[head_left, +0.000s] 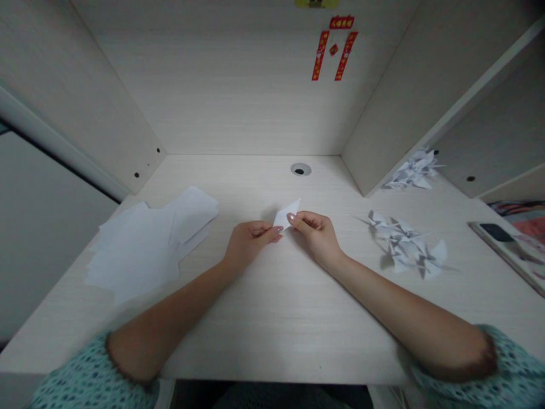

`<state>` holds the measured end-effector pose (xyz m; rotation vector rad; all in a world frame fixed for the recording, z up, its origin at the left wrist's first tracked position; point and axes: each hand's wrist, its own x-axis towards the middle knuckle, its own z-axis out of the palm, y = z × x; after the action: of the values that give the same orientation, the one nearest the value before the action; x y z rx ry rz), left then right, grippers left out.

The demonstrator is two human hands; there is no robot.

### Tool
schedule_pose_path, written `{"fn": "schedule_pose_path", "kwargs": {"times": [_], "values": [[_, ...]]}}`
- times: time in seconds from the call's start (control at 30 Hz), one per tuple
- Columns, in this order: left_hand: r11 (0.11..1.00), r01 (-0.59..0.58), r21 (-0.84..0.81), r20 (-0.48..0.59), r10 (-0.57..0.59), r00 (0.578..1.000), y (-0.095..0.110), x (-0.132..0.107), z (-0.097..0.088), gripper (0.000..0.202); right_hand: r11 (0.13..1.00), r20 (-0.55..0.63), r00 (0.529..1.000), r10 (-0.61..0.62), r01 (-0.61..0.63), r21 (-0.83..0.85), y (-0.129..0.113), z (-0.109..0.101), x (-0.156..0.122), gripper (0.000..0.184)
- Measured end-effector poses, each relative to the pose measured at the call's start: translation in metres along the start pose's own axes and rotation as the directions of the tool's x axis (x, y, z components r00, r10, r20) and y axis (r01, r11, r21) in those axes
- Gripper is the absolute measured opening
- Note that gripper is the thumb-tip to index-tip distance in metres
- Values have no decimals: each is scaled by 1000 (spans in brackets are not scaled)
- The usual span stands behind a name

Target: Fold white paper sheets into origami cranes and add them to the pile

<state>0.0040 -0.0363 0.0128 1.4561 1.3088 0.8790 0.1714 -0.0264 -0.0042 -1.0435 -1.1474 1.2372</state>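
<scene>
A small folded piece of white paper (288,213) with a pointed tip is held just above the pale wooden desk (272,318), near its middle. My left hand (251,240) pinches its lower left edge with fingers closed. My right hand (314,233) pinches its right edge, thumb on top. The two hands nearly touch each other at the paper.
A loose stack of white sheets (149,244) lies at the left. A heap of folded paper figures (404,244) lies at the right, another heap (415,170) further back. A cable hole (300,169) sits at the rear. A phone on a tray (506,247) lies at the far right.
</scene>
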Motion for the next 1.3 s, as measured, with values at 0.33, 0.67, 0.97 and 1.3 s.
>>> {"fn": "schedule_pose_path", "kwargs": {"times": [0.33,0.67,0.97,1.3], "values": [[999,-13,-35,-3,13,1000,-7,0,1,34,999,-47,999,-3,0,-49,-5,1,1,29],[994,-4,-110,-8,3,1000,-7,0,2,31,983,98,992,81,-63,-175,-7,1,0,32],[993,28,-114,17,-27,1000,-5,1,2,29,999,84,995,48,-46,-21,1,0,1,44],[993,49,-110,32,-45,998,-3,0,3,30,996,0,999,-32,32,-86,-4,7,-5,33]]}}
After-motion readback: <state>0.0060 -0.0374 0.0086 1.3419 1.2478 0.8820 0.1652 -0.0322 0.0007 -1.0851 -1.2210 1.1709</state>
